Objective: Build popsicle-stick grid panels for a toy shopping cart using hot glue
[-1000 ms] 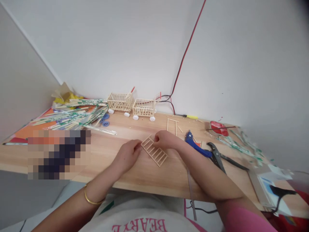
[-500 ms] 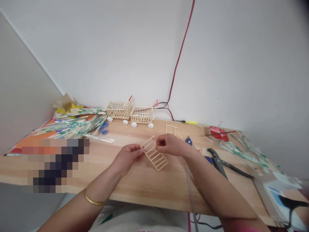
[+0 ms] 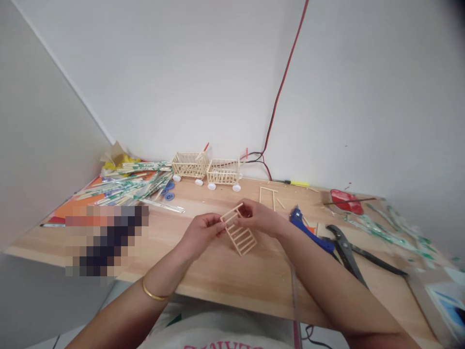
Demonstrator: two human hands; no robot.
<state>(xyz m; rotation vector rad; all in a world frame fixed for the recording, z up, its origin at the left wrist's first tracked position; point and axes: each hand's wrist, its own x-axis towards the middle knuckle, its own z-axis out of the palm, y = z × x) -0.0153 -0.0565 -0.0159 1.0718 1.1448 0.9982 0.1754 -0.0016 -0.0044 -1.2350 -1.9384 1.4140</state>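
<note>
A small ladder-like frame of thin wooden sticks (image 3: pixel 249 248), with several parallel rungs, hangs tilted between my hands above the table. My left hand (image 3: pixel 203 235) pinches its upper left edge between thumb and fingers. My right hand (image 3: pixel 259 218) has its fingers closed on the upper right side, covering part of the top rungs. Behind my hands stand two small stick carts on white wheels, the left cart (image 3: pixel 189 166) taller-sided than the right cart (image 3: pixel 223 174).
Paper-wrapped chopsticks (image 3: pixel 145 186) pile up at left beside blue wheels (image 3: pixel 169 196). Right of my right hand lie a blue glue gun (image 3: pixel 308 230) and large pliers (image 3: pixel 347 254). Further back are a flat stick frame (image 3: pixel 269 190), a red packet (image 3: pixel 345 201) and a yellow-handled tool (image 3: pixel 300 184).
My right hand has moved down and in, its fingers now on the frame's upper right side. My left hand keeps its pinch. The whole view has shifted, so the scene sits further right.
</note>
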